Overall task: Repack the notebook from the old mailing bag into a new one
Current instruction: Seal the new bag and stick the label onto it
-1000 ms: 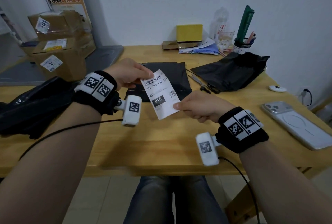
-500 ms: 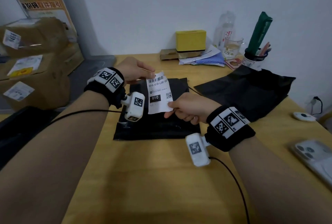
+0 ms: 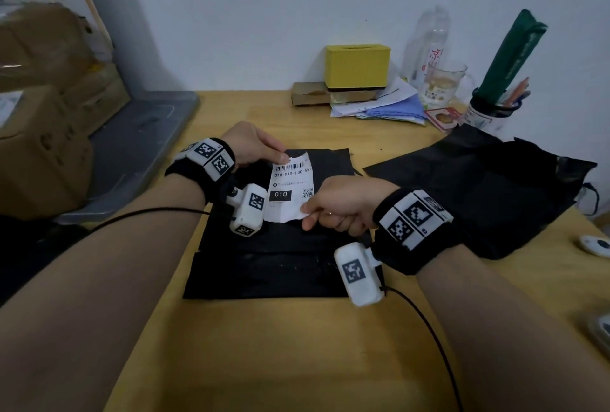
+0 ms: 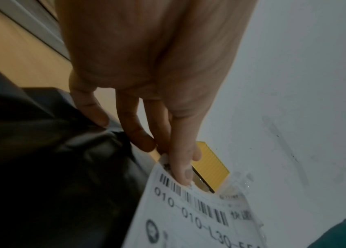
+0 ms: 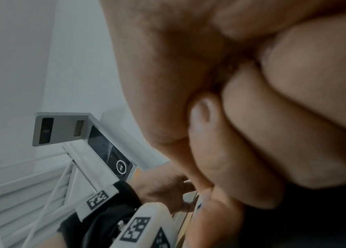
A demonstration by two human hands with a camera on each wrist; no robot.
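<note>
A white shipping label with a barcode and "010" hangs just above a flat black mailing bag on the wooden table. My left hand pinches the label's top left corner, and its thumb lies on the barcode. My right hand pinches the label's lower right corner, fingers curled. A second, crumpled black mailing bag lies to the right. No notebook shows in any view.
At the table's back stand a yellow box, papers, a plastic bottle, a glass mug and a pen cup. Cardboard parcels and a grey lid sit left. A small white round device lies right.
Both hands have carried the label forward and down over the flat black bag. My view has moved closer in; the bag now lies under my wrists.
</note>
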